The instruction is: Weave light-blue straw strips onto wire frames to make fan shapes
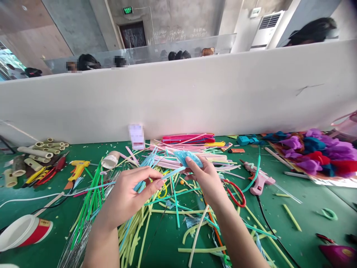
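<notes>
Blue straw [173, 172]: thin, pale blue, held roughly level above the green tabletop [301, 208], directly over the loose pile of straws [156, 219]. Its near end sits between thumb and forefinger of the left hand [126, 195]; that grip is closed on the straw, remaining fingers curled loosely. Its far end meets the right hand [205, 178].

Right hand: thumb and fingers pinched shut on a small light-blue fan-shaped piece [191, 158], held just above the straw's far end; whether piece and straw touch cannot be told.

Below the straw: pile of yellow, green and teal straw lengths, scattered. Beyond the straw, toward the white partition [195, 96]: bundle of pink and red straws [188, 139]. Right of the straw: red-handled scissors [235, 193] just beside the right wrist, then a pink glue gun [258, 180], then purple, blue and red paper flowers [320, 152] well apart. Left of the straw: yellow glue gun [78, 167], bamboo tubes [39, 150], and a red-and-white paper cup [23, 232] lying on its side.
</notes>
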`<state>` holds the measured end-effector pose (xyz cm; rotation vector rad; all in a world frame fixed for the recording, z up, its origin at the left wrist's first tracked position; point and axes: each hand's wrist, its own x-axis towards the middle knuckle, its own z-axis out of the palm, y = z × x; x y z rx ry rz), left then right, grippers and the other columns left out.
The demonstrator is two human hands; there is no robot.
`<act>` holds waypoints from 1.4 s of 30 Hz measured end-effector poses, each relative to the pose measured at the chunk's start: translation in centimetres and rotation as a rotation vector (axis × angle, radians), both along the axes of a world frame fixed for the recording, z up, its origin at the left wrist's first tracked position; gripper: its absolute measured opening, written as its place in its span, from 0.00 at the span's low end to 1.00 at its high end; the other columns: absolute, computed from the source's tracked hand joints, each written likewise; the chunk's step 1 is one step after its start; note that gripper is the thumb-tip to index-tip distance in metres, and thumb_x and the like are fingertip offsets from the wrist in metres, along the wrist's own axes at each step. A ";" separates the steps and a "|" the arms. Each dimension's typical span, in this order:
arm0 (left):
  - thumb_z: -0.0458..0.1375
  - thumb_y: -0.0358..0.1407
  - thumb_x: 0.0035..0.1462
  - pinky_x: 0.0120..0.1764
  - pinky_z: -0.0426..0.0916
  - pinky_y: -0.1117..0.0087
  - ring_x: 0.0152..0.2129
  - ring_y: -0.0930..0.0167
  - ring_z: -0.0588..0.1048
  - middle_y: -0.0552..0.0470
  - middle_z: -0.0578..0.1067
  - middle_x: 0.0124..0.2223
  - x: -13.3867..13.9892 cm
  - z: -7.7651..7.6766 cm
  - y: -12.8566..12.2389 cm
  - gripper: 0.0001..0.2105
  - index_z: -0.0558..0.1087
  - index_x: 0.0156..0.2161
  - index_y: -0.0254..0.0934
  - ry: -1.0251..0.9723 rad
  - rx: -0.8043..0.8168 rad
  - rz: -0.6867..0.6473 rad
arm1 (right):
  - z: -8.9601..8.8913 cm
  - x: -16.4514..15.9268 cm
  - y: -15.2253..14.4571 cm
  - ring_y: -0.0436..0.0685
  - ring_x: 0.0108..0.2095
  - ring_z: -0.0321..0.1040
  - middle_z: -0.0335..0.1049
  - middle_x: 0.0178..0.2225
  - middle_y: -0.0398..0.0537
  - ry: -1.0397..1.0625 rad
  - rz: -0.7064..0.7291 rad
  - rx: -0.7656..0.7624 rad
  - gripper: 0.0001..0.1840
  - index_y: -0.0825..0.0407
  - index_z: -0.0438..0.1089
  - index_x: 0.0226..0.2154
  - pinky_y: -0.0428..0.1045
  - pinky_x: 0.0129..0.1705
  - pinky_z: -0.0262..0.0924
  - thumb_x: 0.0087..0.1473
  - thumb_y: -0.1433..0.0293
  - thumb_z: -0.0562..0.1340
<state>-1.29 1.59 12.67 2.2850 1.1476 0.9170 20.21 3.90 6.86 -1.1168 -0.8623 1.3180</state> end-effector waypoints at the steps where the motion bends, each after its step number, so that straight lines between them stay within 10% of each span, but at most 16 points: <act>1: 0.58 0.35 0.63 0.35 0.67 0.72 0.30 0.73 0.74 0.57 0.78 0.34 0.0 -0.1 0.1 0.05 0.76 0.38 0.43 0.011 0.010 -0.011 | 0.0 0.0 0.0 0.51 0.29 0.73 0.74 0.33 0.44 0.005 0.013 -0.003 0.20 0.52 0.73 0.38 0.44 0.27 0.70 0.49 0.54 0.69; 10: 0.59 0.34 0.61 0.42 0.67 0.64 0.40 0.66 0.70 0.50 0.73 0.43 -0.9 -1.7 2.5 0.18 0.74 0.55 0.51 0.018 0.148 0.206 | 0.8 0.4 -0.4 0.50 0.28 0.75 0.75 0.33 0.44 0.135 0.101 -0.039 0.20 0.52 0.73 0.37 0.41 0.24 0.67 0.46 0.56 0.72; 18: 0.63 0.45 0.57 0.56 0.64 0.61 0.58 0.59 0.65 0.45 0.68 0.61 -1.9 -2.7 3.2 0.26 0.68 0.60 0.46 -0.615 -0.375 -0.243 | 0.8 0.6 -0.2 0.48 0.24 0.74 0.75 0.28 0.41 0.380 0.127 -0.106 0.18 0.52 0.74 0.33 0.41 0.24 0.68 0.43 0.61 0.75; 23: 0.60 0.43 0.61 0.47 0.68 0.66 0.39 0.66 0.76 0.47 0.78 0.38 -2.9 -4.5 4.7 0.14 0.77 0.49 0.40 -0.551 -0.553 -0.273 | 0.9 0.7 -0.3 0.50 0.26 0.76 0.75 0.28 0.41 0.425 0.155 -0.103 0.17 0.52 0.73 0.33 0.41 0.24 0.69 0.44 0.62 0.75; 32: 0.67 0.47 0.50 0.43 0.69 0.66 0.38 0.64 0.76 0.44 0.79 0.41 -2.5 -6.9 7.0 0.17 0.78 0.40 0.37 -0.664 -0.586 0.127 | 1.4 0.1 -0.9 0.49 0.25 0.75 0.73 0.26 0.41 0.345 0.288 -0.063 0.14 0.53 0.73 0.32 0.41 0.24 0.68 0.49 0.61 0.71; 42: 0.67 0.48 0.48 0.38 0.69 0.68 0.37 0.69 0.72 0.51 0.71 0.40 -1.8 -9.0 8.8 0.24 0.68 0.46 0.38 -0.520 -0.158 0.588 | 0.3 -1.9 -0.8 0.52 0.29 0.78 0.76 0.29 0.42 0.387 0.168 -0.068 0.16 0.52 0.73 0.34 0.42 0.29 0.71 0.46 0.61 0.73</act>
